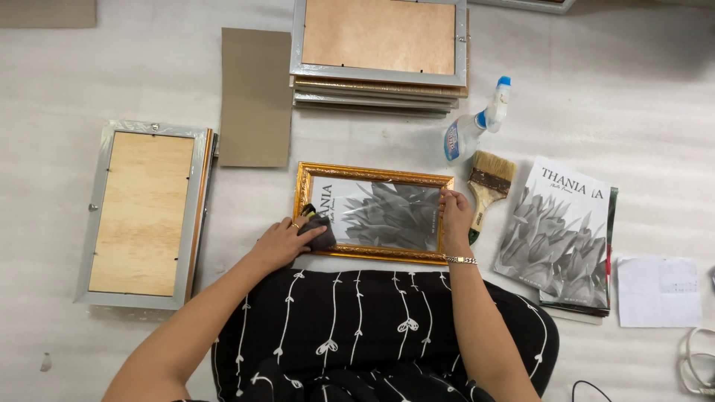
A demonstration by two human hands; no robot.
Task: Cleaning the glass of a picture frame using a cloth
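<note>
A gold picture frame (372,173) lies flat before me, holding a grey flower print under glass. My left hand (283,242) presses a dark cloth (319,229) on the frame's left end, near its lower corner. At the frame's right edge rests my right hand (455,216), fingers curled over the rim; a bracelet is on that wrist.
A paintbrush (488,186) and a spray bottle (477,123) lie right of the frame. Further right is a pile of flower prints (558,238) and a white paper (659,290). A stack of frames (380,52) sits beyond, a cardboard sheet (255,97) beside it, more frames (141,216) at left.
</note>
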